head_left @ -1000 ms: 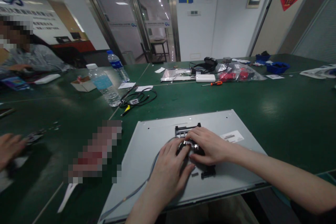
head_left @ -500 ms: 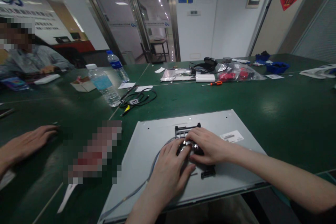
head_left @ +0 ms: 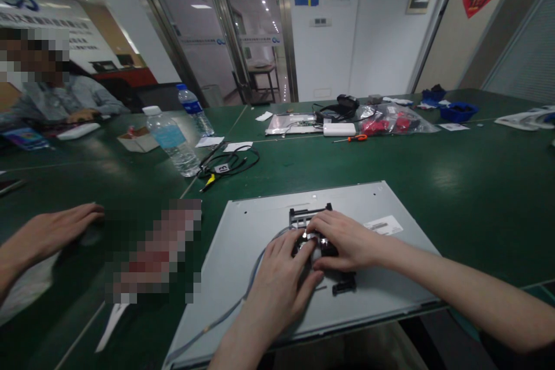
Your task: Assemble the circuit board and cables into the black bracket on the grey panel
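Observation:
A flat, pale grey metal panel lies in front of me, its back or cover side up. At its middle is a black bracket-like frame. Over this frame, my left hand and my right hand meet with bent fingers around a small shiny dark part. My fingers cover most of that part, so its kind is not clear. Near my right wrist is a white label. A grey cable runs down the panel left of my left hand. A small black piece sits below my right hand.
A co-worker's hand rests on the table at left; another person sits beyond. Water bottles, a coiled black cable, an orange-handled screwdriver, a plastic bag and blue trays stand or lie farther back.
My hands stay almost in place around the shiny dark part. The co-worker's hand at left has shifted slightly right, and the seated person has moved a little to the right.

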Demonstrator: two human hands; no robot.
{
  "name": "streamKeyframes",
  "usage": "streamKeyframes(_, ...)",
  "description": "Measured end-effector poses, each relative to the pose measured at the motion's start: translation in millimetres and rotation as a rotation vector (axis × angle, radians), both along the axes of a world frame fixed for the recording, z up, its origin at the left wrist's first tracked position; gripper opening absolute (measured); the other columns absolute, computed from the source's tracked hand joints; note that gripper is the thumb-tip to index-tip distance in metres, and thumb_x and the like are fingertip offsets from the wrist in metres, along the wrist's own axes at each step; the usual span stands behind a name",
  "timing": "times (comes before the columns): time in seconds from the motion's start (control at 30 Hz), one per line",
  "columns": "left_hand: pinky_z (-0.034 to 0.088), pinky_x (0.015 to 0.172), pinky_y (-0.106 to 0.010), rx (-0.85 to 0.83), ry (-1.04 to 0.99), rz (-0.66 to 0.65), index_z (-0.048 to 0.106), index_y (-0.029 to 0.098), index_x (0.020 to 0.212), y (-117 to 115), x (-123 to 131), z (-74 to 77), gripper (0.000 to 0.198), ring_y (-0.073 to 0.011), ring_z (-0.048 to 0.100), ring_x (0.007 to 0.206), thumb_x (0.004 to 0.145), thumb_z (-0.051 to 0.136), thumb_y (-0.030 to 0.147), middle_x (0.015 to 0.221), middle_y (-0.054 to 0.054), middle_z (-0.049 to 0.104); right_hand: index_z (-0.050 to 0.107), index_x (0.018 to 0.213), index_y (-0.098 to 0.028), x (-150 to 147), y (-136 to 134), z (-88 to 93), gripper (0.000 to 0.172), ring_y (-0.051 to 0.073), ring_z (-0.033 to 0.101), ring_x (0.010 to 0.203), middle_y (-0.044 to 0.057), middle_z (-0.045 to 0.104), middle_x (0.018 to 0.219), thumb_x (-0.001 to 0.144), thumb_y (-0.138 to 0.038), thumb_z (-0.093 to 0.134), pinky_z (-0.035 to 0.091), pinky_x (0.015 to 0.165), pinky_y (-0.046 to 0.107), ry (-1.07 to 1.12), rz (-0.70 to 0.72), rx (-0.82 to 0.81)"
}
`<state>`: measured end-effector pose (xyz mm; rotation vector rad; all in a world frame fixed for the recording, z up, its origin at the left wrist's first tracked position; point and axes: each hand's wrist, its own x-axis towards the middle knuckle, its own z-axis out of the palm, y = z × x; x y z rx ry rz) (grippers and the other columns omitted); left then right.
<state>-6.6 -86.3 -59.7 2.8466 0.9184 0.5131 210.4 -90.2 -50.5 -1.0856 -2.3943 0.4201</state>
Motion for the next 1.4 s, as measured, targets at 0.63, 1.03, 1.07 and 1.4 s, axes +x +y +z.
streamKeyframes(0.63,0.040,0.105,-0.053,-0.007,0.049,0.034,0.044,0.026,0.138,1.0,0.1,-1.3,0.053,-0.0314,0.040,0.129,0.089,0.060,0.030,0.142,-0.010,0.043,0.062,0.105,-0.005,37.4,11.8,5.5,0.031,0.031,0.064,0.092,0.021,0.066,0.102,0.091,-0.014,0.037,0.047,0.076,0.039,-0.586,-0.758,-0.101)
streamKeyframes(1.03,0.042,0.104,-0.053,0.042,0.037,0.042,0.044,0.025,0.138,1.3,1.7,-2.6,0.051,-0.0321,0.042,0.127,0.089,0.059,0.030,0.140,-0.011,0.045,0.035,0.143,0.008,45.1,13.5,-18.7,0.059,0.038,0.041,0.134,0.031,0.039,0.145,0.087,-0.011,0.035,0.042,0.101,0.048,-0.658,-0.691,-0.195)
streamKeyframes(1.07,0.042,0.103,-0.053,0.050,0.038,0.046,0.045,0.025,0.138,1.5,1.9,-3.0,0.051,-0.0322,0.043,0.127,0.089,0.059,0.030,0.140,-0.011,0.045,0.035,0.143,0.007,44.7,14.3,-19.7,0.059,0.037,0.041,0.135,0.031,0.038,0.146,0.087,-0.011,0.035,0.042,0.101,0.048,-0.650,-0.695,-0.192)
streamKeyframes(1.4,0.044,0.101,-0.051,0.099,0.030,0.042,0.045,0.024,0.137,1.8,2.2,-4.4,0.049,-0.0324,0.044,0.126,0.090,0.058,0.030,0.139,-0.011,0.046,0.061,0.116,0.001,42.0,18.8,-6.6,0.038,0.036,0.063,0.102,0.029,0.065,0.110,0.087,-0.010,0.040,0.049,0.085,0.050,-0.530,-0.710,-0.068)
